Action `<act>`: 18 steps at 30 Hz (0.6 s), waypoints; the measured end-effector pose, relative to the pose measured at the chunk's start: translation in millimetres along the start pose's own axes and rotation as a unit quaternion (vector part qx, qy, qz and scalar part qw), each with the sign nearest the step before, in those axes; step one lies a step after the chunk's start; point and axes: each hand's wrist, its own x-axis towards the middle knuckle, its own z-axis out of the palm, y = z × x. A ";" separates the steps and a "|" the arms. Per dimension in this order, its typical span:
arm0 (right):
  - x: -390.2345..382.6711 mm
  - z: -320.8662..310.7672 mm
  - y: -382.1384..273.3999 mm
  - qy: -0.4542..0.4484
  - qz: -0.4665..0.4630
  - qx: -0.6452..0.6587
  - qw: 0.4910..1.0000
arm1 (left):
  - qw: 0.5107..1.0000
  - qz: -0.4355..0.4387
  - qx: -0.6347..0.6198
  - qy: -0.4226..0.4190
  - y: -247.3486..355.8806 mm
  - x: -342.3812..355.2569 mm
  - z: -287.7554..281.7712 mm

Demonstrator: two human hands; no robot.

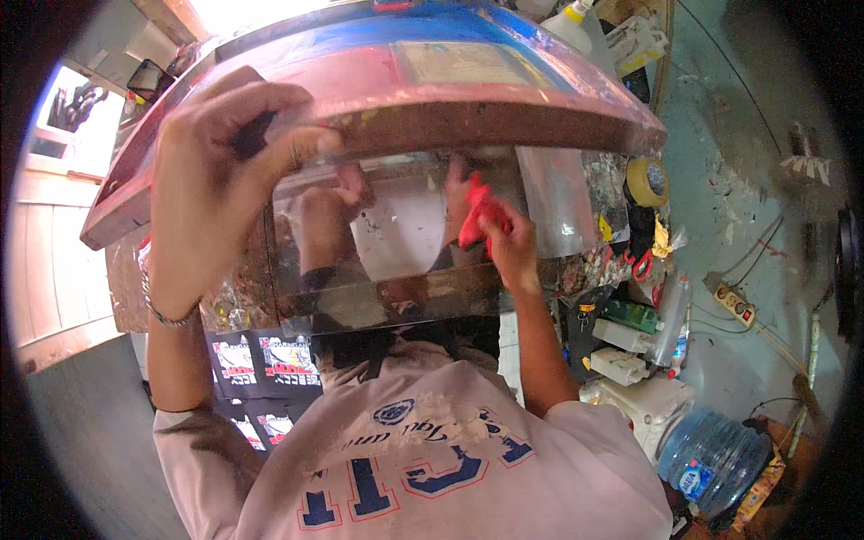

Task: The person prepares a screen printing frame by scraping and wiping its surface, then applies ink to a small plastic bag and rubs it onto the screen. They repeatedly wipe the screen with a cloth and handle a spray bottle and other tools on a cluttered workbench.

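Observation:
My left hand (220, 180) grips the near edge of a wooden screen-printing frame (495, 124), fingers over the top and thumb in front. The frame is tilted up, its mesh stained red and blue. Beneath it lies a glossy, glass-like tabletop (396, 238), which mirrors my arms and a pale patch. My right hand (513, 247) pinches a crumpled red cloth (477, 211) at the right part of this surface, below the raised frame. Whether the cloth presses on the glass I cannot tell.
Right of the tabletop are a yellow tape roll (646, 183) and red-handled scissors (641, 265). A white bottle (576, 27) stands at the back. Farther right are a power strip (733, 304) and a large blue water jug (715, 463). Dark printed pieces (261, 360) lie lower left.

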 end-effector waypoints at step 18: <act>37.3 27.1 2.9 -0.010 -0.327 -0.444 0.834 | 0.998 -0.050 -0.030 -0.006 7.4 0.0 -9.6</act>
